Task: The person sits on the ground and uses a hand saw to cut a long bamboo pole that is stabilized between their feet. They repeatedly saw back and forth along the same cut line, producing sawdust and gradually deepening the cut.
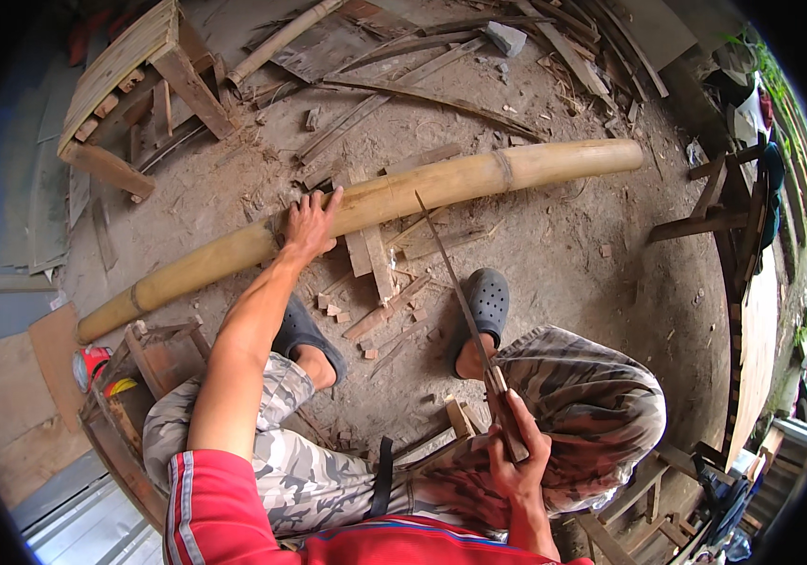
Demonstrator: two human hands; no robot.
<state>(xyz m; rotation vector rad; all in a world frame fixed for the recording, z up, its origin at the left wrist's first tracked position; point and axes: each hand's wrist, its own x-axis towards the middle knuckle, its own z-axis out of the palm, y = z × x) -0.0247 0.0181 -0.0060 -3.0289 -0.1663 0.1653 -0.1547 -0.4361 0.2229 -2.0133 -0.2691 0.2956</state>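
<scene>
A long, thick bamboo pole (403,198) slants across the view, from the lower left to the upper right. My left hand (311,226) grips it left of its middle, with the fingers over the top and the arm stretched out. In my right hand (519,452), close to my right knee, is the wooden handle of a handsaw (460,292). Its long, thin blade shows nearly edge-on and points away from me. The blade's tip overlaps the pole right of my left hand; whether they touch, I cannot tell. Beneath the pole lies a wooden support (370,259).
Dark clogs (488,299) are on my feet, with wood offcuts (394,306) between them. A wooden bench (130,80) stands far left. Split bamboo strips (432,94) and a grey block (506,39) lie at the back. Wooden frames (719,221) line the right side.
</scene>
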